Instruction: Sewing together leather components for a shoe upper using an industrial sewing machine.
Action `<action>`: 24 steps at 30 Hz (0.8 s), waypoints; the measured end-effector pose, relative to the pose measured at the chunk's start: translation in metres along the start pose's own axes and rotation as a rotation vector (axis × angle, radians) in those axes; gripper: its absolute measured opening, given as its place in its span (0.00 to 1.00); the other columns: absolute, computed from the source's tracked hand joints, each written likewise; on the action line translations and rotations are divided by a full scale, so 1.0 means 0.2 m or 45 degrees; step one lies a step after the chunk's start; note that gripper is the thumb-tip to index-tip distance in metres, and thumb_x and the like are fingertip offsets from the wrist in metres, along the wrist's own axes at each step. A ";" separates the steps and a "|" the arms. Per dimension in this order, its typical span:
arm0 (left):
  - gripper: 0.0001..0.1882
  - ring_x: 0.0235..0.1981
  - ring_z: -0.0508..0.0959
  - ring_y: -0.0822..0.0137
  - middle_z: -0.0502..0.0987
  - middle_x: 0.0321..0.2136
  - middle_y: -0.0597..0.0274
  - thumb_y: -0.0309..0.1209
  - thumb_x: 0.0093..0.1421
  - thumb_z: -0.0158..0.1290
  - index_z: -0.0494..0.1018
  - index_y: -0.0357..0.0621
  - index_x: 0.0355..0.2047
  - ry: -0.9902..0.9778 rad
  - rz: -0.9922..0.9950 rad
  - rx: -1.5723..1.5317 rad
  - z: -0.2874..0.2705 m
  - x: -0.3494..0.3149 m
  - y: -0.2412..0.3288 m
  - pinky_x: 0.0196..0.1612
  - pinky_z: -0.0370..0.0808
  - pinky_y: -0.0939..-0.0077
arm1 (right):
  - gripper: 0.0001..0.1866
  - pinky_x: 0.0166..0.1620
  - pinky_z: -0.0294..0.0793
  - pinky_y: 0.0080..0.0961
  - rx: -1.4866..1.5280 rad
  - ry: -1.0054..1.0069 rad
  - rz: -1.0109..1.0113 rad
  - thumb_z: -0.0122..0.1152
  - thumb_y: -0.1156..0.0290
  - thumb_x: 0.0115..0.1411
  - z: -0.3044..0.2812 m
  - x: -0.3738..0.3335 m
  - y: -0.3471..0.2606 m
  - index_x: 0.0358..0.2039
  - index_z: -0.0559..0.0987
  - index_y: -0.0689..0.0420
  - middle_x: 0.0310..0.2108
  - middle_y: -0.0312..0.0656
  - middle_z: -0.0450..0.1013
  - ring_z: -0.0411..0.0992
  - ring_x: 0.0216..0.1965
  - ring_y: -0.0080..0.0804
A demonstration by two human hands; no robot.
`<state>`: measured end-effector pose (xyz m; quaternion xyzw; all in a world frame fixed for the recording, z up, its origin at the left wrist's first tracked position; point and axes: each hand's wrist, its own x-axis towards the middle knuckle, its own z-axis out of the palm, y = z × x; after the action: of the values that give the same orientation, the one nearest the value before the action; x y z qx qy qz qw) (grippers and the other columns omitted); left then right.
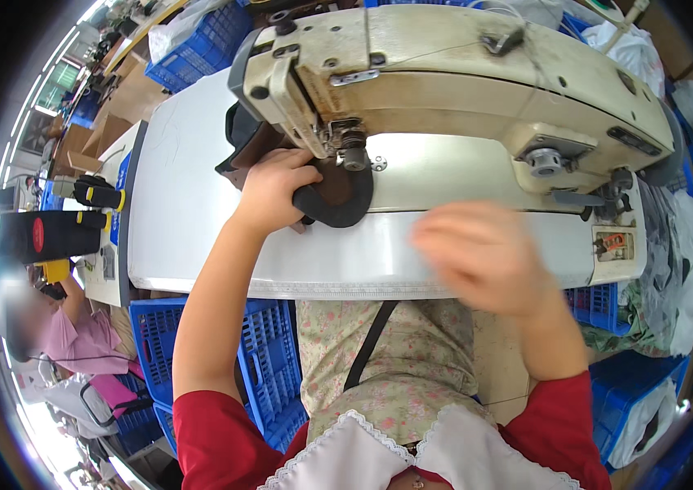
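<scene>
Under the presser foot point(354, 157) of a cream sewing machine point(477, 90) lies a black and brown workpiece point(334, 206). It has a padded, U-shaped black edge and a brown inner side, and looks like a shoe upper. My left hand point(277, 188) grips it just left of the needle area, with its fingers over the brown part and its thumb towards the curved edge. Part of the piece is hidden by the machine head and my hand. My right hand point(481, 253) is apart from it, over the front of the white table point(191, 220); motion smears its fingers.
A ruler strip point(346, 291) runs along the table's front edge. Blue crates point(269, 367) stand below at the left, and another blue bin point(636, 384) at the lower right. Clear plastic bags point(685, 269) hang at the right. A person in pink point(89, 335) sits at another machine, left.
</scene>
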<state>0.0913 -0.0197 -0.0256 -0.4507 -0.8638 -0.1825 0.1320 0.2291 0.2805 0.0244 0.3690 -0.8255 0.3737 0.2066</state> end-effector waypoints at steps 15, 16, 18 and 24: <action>0.11 0.45 0.78 0.52 0.80 0.42 0.59 0.28 0.40 0.58 0.80 0.45 0.28 -0.098 -0.085 0.048 -0.01 0.03 0.05 0.49 0.73 0.62 | 0.24 0.53 0.70 0.24 -0.931 1.016 0.903 0.55 0.55 0.68 -1.33 -0.67 0.68 0.48 0.79 0.66 0.47 0.43 0.78 0.76 0.46 0.28; 0.11 0.46 0.77 0.52 0.80 0.42 0.58 0.28 0.40 0.58 0.80 0.45 0.28 -0.101 -0.103 0.061 -0.03 0.01 0.06 0.49 0.73 0.61 | 0.23 0.54 0.69 0.24 -0.770 1.147 0.853 0.56 0.56 0.67 -1.19 -0.71 0.68 0.49 0.79 0.66 0.48 0.44 0.78 0.75 0.48 0.28; 0.11 0.46 0.77 0.52 0.80 0.42 0.58 0.27 0.40 0.58 0.80 0.45 0.28 -0.079 -0.100 0.048 -0.02 0.03 0.05 0.49 0.73 0.61 | 0.22 0.55 0.68 0.24 -0.622 1.358 0.854 0.58 0.58 0.67 -1.00 -0.87 0.68 0.50 0.78 0.66 0.48 0.46 0.77 0.73 0.50 0.27; 0.11 0.46 0.77 0.52 0.80 0.43 0.56 0.28 0.40 0.58 0.80 0.45 0.29 -0.060 -0.030 0.059 0.01 0.04 0.03 0.50 0.73 0.61 | 0.24 0.55 0.67 0.23 -0.449 1.424 0.925 0.56 0.55 0.67 -1.08 -0.86 0.66 0.49 0.79 0.66 0.46 0.44 0.77 0.72 0.49 0.28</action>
<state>0.0910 -0.0104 -0.0232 -0.4416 -0.8759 -0.1531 0.1199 0.2536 0.5831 -0.0061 -0.2183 -0.7148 0.4136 0.5200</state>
